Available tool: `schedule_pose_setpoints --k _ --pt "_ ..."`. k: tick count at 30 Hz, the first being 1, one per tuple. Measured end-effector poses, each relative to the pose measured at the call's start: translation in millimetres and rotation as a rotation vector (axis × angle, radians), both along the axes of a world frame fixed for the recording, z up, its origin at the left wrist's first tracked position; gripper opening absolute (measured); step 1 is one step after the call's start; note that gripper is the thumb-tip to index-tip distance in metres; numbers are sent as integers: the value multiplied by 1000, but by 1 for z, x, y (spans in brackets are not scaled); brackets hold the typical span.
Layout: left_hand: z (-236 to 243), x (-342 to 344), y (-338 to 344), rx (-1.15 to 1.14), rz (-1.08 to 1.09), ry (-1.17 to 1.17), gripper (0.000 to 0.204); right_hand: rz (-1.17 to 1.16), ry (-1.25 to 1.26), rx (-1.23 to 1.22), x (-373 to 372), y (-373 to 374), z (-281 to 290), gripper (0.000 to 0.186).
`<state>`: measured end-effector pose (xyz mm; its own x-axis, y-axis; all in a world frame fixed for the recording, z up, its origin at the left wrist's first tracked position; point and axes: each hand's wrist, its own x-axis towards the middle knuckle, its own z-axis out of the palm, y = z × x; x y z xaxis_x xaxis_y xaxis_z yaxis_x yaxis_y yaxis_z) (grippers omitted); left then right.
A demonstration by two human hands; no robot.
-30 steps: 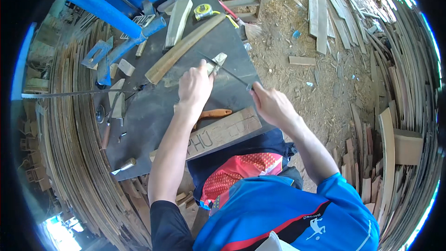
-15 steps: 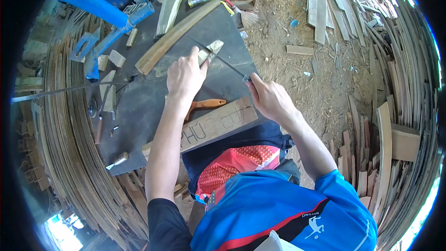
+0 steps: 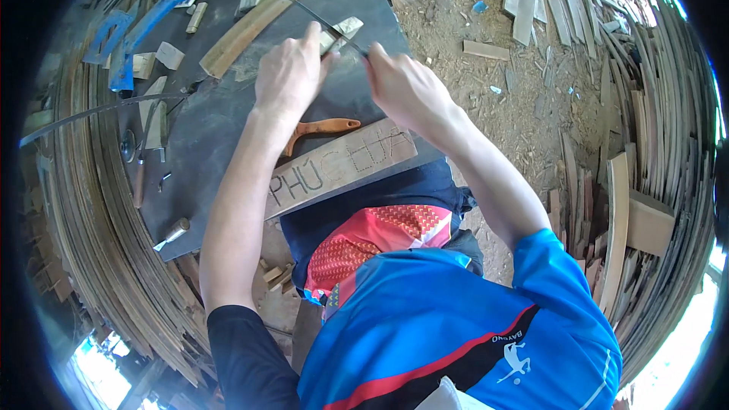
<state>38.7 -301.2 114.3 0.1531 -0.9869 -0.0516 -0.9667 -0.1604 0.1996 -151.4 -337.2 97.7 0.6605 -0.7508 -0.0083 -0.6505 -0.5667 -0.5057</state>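
My left hand (image 3: pixel 287 76) is closed on a short pale wood block (image 3: pixel 348 28), pinning it near the far right part of the dark tabletop. Across that block lies a long, narrow metal file (image 3: pixel 304 10), slanting up to the left. My right hand (image 3: pixel 406 91) grips the file's near end, close beside the block, and hides its handle. Between my forearms rests an orange-brown wooden tool handle (image 3: pixel 328 127). Next to it, along the near table edge, is a thick wooden board (image 3: pixel 349 165) with letters marked on its face.
A long curved wood strip (image 3: pixel 266 19) lies beyond my left hand. At the left are a blue metal frame (image 3: pixel 156 7), small wood blocks (image 3: pixel 169 55), a wooden-handled tool (image 3: pixel 140 175) and a chisel (image 3: pixel 175 232). Stacked wood strips (image 3: pixel 99 205) flank the table.
My right hand has pushed the file forward and left across the block, so more blade extends beyond it. My left hand keeps its hold. The view has tilted, shifting the scene upward.
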Motion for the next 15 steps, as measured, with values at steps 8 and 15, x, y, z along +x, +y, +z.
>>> schedule_pose_setpoints --k 8,15 --pt "-14 37 -7 -85 21 30 51 -23 86 116 -32 21 16 26" --pt "-8 43 -8 -107 -9 -23 49 -45 -53 143 -43 11 12 27"
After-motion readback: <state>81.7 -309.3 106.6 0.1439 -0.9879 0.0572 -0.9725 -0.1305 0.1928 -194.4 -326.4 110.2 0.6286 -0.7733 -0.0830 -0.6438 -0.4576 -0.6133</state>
